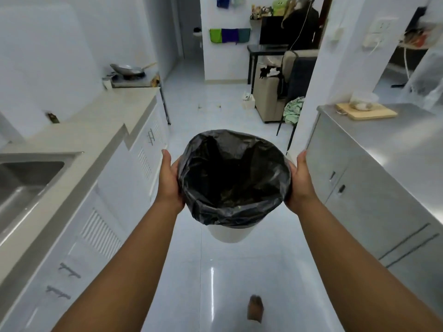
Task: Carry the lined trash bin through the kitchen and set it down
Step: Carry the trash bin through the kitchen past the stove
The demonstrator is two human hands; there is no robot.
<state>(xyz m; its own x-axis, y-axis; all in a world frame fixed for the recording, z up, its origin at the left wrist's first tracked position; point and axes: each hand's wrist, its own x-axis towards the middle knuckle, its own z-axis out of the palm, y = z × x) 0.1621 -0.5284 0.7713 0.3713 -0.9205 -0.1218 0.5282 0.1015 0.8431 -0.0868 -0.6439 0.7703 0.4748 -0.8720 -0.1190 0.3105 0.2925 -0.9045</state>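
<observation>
Head cam: white bin (229, 234) w/ black liner (233, 178), both hands' grip clamped on it.

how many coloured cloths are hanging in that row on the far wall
3, side by side on the white far wall past the kitchen: a green cloth on the left, a purple cloth in the middle, a teal cloth on the right. More fabric hangs higher up, cut off by the frame.
</observation>
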